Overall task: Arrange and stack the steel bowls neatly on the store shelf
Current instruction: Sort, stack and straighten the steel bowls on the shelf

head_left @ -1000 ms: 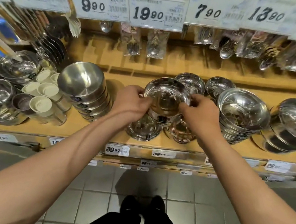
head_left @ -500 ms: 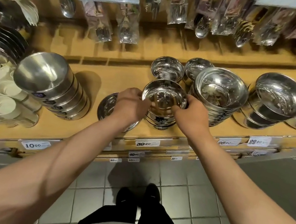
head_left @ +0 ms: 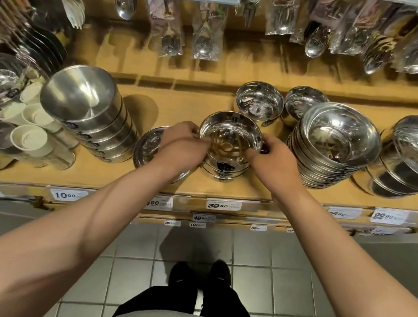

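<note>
Landmark: the short stack of steel bowls (head_left: 224, 165) at the front middle of the shelf (head_left: 182, 111).

Both my hands are on the top bowl (head_left: 230, 134) of that stack. Left hand (head_left: 181, 144) grips its left rim, right hand (head_left: 274, 159) its right rim; the fingers of each are curled round the edge, thumbs toward me. Judgement: the two-sided hold is there to keep the bowl level and centred so it nests squarely rather than sitting tilted. Whether it is fully seated I cannot tell; its rim looks roughly level above the bowls beneath.

Relative to the stack:
- just left, partly under my left wrist, a flat steel dish (head_left: 149, 146);
- further left, a column of matte bowls (head_left: 92, 112) lying on its side;
- behind, two single small bowls (head_left: 259, 103);
- right, a leaning tall stack of wider bowls (head_left: 333, 145), close to my right hand.

Risk, as I judge it: a knuckle could nudge the leaning stack.
</note>
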`<state>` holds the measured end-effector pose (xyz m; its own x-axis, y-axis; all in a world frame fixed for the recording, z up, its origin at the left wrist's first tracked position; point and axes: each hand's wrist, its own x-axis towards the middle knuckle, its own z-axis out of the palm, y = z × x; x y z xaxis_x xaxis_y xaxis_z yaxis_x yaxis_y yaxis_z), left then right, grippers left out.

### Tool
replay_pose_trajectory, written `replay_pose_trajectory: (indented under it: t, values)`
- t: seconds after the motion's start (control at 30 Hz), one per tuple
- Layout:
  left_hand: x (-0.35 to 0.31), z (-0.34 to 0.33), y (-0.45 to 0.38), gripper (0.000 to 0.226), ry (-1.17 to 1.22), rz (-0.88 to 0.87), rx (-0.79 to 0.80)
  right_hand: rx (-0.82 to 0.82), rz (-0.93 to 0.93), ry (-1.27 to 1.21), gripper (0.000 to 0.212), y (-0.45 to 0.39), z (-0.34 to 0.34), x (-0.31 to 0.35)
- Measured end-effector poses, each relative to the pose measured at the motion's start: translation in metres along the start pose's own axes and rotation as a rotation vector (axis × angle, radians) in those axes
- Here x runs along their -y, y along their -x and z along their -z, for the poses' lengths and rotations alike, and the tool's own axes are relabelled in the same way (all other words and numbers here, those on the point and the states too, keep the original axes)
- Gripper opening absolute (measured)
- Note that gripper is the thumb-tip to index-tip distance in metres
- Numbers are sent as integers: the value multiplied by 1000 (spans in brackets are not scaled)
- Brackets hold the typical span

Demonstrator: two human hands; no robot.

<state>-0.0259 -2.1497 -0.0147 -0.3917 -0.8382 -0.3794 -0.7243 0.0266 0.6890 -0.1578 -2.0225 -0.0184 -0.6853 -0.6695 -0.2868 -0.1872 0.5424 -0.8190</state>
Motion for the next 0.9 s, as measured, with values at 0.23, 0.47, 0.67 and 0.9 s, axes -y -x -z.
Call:
replay_pose_trajectory:
  t: [0.23, 0.47, 0.67, 0.9]
  values:
    - [1, 0, 9, 14, 60, -38, 53, 34, 6, 9, 40, -12, 5, -1]
    - [2, -2, 14, 27, 58, -52, 47, 15, 110, 118, 42, -15, 12, 2]
    - [5, -4, 17, 28, 13, -139, 10, 2, 197, 153, 51, -14, 14, 2]
    - [34, 17, 33, 16, 133, -97, -100, -53, -27, -26, 47, -6, 14, -14]
